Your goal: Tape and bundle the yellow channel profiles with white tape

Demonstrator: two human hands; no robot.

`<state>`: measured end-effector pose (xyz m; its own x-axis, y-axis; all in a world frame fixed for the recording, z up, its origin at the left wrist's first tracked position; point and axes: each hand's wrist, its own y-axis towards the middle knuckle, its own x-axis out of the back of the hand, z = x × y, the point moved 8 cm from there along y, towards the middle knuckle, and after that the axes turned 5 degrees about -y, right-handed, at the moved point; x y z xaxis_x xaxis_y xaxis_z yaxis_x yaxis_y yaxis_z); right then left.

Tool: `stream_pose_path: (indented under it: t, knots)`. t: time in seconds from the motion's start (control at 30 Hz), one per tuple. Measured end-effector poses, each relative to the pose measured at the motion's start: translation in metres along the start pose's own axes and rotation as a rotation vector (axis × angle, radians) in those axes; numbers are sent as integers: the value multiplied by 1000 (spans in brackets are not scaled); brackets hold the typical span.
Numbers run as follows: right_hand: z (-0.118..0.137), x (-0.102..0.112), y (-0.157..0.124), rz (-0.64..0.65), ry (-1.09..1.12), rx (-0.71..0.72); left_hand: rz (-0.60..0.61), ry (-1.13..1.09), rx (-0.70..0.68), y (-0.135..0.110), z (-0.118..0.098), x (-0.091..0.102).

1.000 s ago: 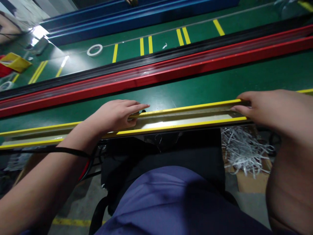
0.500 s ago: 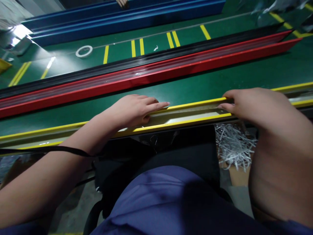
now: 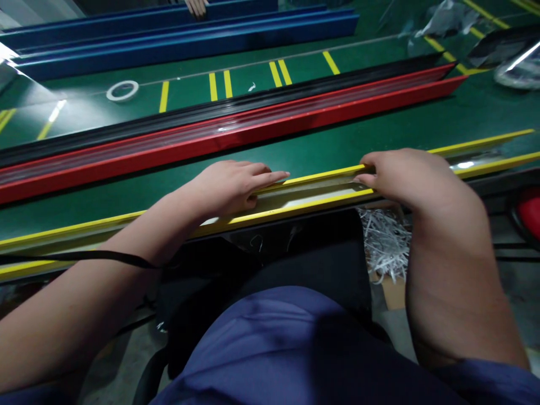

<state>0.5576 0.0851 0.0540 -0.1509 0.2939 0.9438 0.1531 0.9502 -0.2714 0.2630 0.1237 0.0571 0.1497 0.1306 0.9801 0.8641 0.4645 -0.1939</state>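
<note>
Green table (image 3: 400,126) across most of the view, colored lengths running roughly crosswise on it. Blue-purple clothing (image 3: 287,349) at the bottom. Yellow-edged channel (image 3: 312,191) along the near side of the table, pale inside, open face up, slanting up toward the right; far right end in view, left end out past the edge. Red channel (image 3: 270,130) beyond it, well apart from the yellow edge, with a black strip (image 3: 211,112) right behind along most of its length. Blue channels (image 3: 189,45) at the far side, side by side. Right hand (image 3: 396,174) on the far wall of the yellow-edged channel: thumb inside, index over the edge, grip narrow, pinching that wall. Left hand (image 3: 228,188) on the same wall, left of the right hand, index laid along the yellow edge, other fingers partly hidden; cannot tell whether that grip is pinching or just resting. White shredded strips (image 3: 386,242) heaped below the table edge, under the right hand, on cardboard (image 3: 394,295). Crumpled clear plastic (image 3: 451,19) at the far right. White ring (image 3: 135,89) flat on the table, between black strip and blue channels. Yellow tape marks (image 3: 213,87) near it. Another person's hand (image 3: 196,8) at the blue channels. Tiny white scrap (image 3: 252,86) among the marks.
</note>
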Motion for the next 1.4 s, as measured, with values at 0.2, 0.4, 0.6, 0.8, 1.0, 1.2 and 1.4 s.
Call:
stream_pose_path:
  t: [0.2, 0.4, 0.6, 0.8, 1.0, 1.2, 1.4]
  knots:
    - [2, 2, -2, -4, -25, -1, -1, 17, -22, 9, -8, 3]
    - [5, 6, -5, -21, -26, 9, -26, -6, -28, 21, -17, 7]
    - [7, 7, -6, -21, -38, 4, -32, -14, -40, 32, -22, 8]
    - [7, 7, -7, -45, -31, 1, -40, -14, -53, 43, -26, 7]
    - [7, 5, -5, -44, -46, 5, -29, -14, -42, 55, -31, 5]
    - [10, 7, -5, -48, -68, 18, -19, -26, -46, 67, -38, 6]
    - [10, 9, -7, -42, -62, -4, -19, -47, -47, 80, -46, 9]
